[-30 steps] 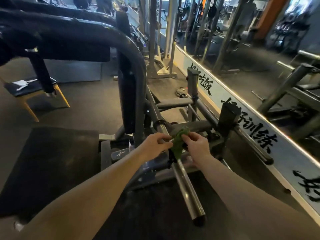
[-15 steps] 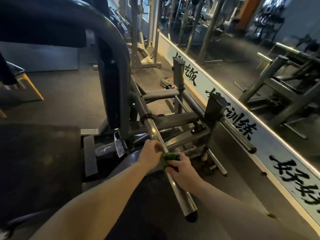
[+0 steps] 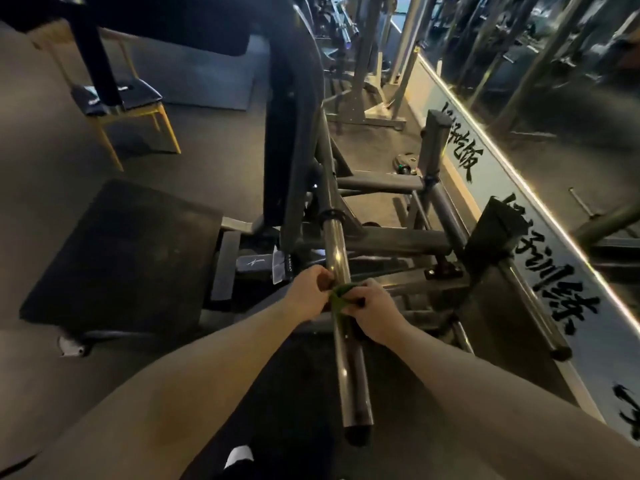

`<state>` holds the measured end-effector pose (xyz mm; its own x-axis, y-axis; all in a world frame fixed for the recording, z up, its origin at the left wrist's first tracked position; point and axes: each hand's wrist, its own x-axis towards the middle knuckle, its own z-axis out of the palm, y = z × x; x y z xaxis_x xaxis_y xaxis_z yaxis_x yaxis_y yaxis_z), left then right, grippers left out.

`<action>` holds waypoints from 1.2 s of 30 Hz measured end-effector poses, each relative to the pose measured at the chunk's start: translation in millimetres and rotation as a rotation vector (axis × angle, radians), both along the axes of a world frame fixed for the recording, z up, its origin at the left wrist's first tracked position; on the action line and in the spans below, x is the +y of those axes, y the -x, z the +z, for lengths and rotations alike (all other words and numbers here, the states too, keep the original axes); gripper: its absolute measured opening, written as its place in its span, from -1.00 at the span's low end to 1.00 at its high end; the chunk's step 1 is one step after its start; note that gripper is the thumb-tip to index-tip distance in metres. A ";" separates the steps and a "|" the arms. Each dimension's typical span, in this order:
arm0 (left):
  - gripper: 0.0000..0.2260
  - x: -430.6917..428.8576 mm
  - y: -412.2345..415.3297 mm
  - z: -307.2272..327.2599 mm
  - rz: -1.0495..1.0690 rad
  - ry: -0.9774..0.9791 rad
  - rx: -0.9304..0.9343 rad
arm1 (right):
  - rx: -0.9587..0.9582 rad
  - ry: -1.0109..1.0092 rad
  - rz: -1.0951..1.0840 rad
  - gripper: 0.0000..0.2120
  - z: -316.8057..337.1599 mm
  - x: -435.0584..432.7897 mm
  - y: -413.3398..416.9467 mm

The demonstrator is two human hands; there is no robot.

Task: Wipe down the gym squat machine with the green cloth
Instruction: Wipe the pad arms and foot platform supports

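Observation:
The squat machine (image 3: 292, 140) fills the middle of the view with its dark frame and black pads. A chrome weight bar (image 3: 337, 251) runs from it toward me and ends near my legs. The green cloth (image 3: 341, 299) is wrapped around this bar about halfway along. My left hand (image 3: 310, 294) pinches the cloth's left side against the bar. On the other side, my right hand (image 3: 374, 311) grips the cloth and curls over the bar. Most of the cloth is hidden between the two hands.
A black foot platform (image 3: 121, 254) lies on the floor at left. A chair (image 3: 117, 98) with yellow legs stands at the back left. A second bar (image 3: 533, 306) and a lettered wall strip (image 3: 561, 258) below mirrors run along the right. More racks stand behind.
Both hands slid the cloth along the chrome bar toward its near end, then held about mid-bar. My view shifted left and downward.

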<state>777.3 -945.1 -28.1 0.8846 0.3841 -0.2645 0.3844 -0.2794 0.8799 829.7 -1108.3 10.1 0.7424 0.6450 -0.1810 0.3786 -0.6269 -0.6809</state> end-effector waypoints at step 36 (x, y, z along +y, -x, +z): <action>-0.91 -75.1 56.9 15.1 0.324 -0.145 0.209 | -0.048 -0.154 0.520 -0.77 -4.0 -40.6 -51.0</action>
<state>720.4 -1020.2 -12.9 0.6447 0.6807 -0.3479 0.6389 -0.2299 0.7341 880.7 -1148.9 6.0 0.3236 0.9458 -0.0286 0.6454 -0.2427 -0.7243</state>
